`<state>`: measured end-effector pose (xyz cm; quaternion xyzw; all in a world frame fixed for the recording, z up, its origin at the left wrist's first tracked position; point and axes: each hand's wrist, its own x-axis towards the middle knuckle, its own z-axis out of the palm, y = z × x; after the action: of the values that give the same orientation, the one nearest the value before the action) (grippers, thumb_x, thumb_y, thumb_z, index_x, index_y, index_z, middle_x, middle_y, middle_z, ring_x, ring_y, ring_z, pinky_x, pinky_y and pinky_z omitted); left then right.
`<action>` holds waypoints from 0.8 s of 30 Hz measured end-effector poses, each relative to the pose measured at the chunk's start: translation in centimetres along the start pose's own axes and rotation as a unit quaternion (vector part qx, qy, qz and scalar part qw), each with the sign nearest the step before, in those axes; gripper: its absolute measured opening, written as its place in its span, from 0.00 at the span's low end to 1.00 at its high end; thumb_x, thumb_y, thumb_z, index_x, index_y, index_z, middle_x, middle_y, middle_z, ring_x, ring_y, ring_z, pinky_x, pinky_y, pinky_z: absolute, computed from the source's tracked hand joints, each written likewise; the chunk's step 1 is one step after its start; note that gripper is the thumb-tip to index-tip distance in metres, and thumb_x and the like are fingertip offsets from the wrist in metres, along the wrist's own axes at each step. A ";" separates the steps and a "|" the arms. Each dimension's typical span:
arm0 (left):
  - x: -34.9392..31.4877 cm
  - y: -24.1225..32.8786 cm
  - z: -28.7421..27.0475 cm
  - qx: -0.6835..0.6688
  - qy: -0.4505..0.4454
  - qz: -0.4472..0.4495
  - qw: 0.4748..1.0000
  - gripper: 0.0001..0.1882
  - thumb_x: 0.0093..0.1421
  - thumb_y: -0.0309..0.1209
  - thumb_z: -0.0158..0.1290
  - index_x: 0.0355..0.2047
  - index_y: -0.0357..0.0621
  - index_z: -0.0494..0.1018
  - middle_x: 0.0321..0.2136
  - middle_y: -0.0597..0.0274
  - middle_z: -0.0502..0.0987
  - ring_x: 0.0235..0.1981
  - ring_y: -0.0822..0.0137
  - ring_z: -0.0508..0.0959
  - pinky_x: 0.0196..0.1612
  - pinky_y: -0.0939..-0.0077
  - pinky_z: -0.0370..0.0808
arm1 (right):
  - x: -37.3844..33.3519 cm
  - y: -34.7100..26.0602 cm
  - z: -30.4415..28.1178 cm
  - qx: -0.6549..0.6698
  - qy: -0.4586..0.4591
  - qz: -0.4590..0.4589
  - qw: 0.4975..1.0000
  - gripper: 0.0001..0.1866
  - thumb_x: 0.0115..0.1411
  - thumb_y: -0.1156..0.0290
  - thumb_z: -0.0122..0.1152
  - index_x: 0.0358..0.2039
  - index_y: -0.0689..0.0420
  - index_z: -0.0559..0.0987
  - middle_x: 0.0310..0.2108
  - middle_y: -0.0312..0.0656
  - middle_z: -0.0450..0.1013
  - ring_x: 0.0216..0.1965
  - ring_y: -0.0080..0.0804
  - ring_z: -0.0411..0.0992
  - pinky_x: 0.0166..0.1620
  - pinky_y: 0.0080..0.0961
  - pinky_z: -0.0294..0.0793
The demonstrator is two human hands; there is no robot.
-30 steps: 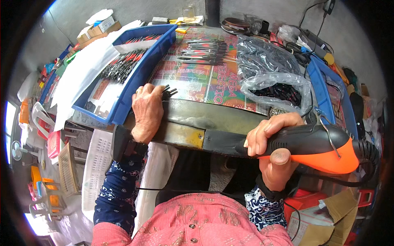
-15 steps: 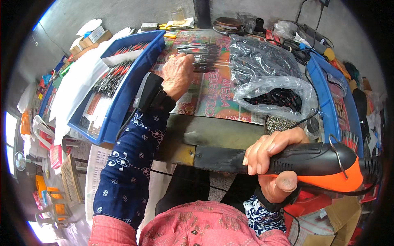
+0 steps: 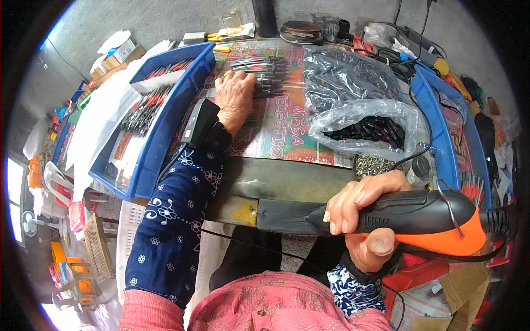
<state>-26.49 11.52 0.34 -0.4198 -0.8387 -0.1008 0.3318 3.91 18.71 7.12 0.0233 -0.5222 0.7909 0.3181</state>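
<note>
My left hand reaches over the near left end of a row of slender dark rods with silvery parts, laid side by side on the table. Its fingers are bent together and their tips are hidden, so what they pinch cannot be made out. A black box-shaped device with a cable is strapped to that wrist. In my right hand lies a corded power tool, orange and black; my fingers wrap over its black body and the thumb sticks out beneath. Its narrow end points left along the table's front edge.
A blue tray with bundled red-and-black rods stands at left. A clear plastic bag of black parts lies right of the row, with small metal pieces below it. Another blue tray stands at right. A black cable crosses nearby.
The whole view has shifted slightly. My left hand stays at the end of the row, its fingers a little further over the rods. My right hand keeps the power tool at the front edge.
</note>
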 end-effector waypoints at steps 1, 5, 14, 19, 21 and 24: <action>-0.1 -0.1 0.1 -0.002 0.003 0.001 1.000 0.09 0.50 0.27 0.53 0.33 0.47 0.71 0.32 0.59 0.73 0.40 0.54 0.71 0.43 0.60 0.65 | -0.1 0.0 0.1 -0.006 0.000 -0.003 1.000 0.32 0.41 0.47 0.71 0.32 0.58 0.66 0.15 0.36 0.66 0.15 0.28 0.67 0.23 0.26 0.70; -0.6 -0.2 -0.3 -0.059 0.051 0.016 0.997 0.07 0.53 0.25 0.50 0.33 0.42 0.67 0.28 0.52 0.72 0.35 0.51 0.73 0.39 0.58 0.66 | -0.4 -0.3 0.7 -0.031 -0.001 -0.018 0.999 0.32 0.43 0.44 0.69 0.33 0.58 0.65 0.15 0.35 0.65 0.16 0.27 0.66 0.23 0.25 0.69; -2.2 2.2 -7.0 -0.238 0.153 0.013 0.959 0.07 0.56 0.26 0.49 0.33 0.40 0.62 0.23 0.48 0.72 0.28 0.47 0.73 0.30 0.58 0.69 | -1.5 -0.7 1.9 -0.079 -0.021 -0.055 0.995 0.35 0.44 0.37 0.63 0.33 0.57 0.65 0.16 0.33 0.63 0.16 0.24 0.64 0.24 0.23 0.67; -7.9 5.6 -13.5 -0.488 -0.049 -0.135 0.861 0.09 0.57 0.28 0.54 0.35 0.33 0.71 0.21 0.61 0.75 0.20 0.77 0.74 0.24 0.82 0.72 | -2.1 -1.1 2.6 -0.113 -0.030 -0.068 0.991 0.36 0.44 0.34 0.60 0.34 0.57 0.65 0.16 0.32 0.62 0.16 0.24 0.63 0.24 0.23 0.66; -10.6 6.8 -16.0 -0.588 -0.102 -0.197 0.778 0.09 0.58 0.27 0.53 0.35 0.31 0.71 0.22 0.66 0.74 0.18 0.78 0.73 0.21 0.86 0.71 | -2.2 -1.2 3.0 -0.124 -0.036 -0.074 0.989 0.37 0.44 0.34 0.59 0.34 0.57 0.65 0.17 0.32 0.62 0.16 0.24 0.63 0.25 0.23 0.66; -13.7 8.4 -18.5 -0.674 -0.165 -0.334 0.638 0.09 0.57 0.26 0.53 0.37 0.34 0.68 0.21 0.65 0.72 0.16 0.79 0.70 0.16 0.87 0.67 | -2.4 -1.4 3.5 -0.148 -0.037 -0.076 0.985 0.37 0.44 0.33 0.58 0.34 0.57 0.65 0.17 0.32 0.62 0.17 0.24 0.63 0.25 0.24 0.66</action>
<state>-5.39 -0.23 4.64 -0.2277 -0.6624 -0.6712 -0.2428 5.47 14.94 8.95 0.0449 -0.6412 0.6773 0.3581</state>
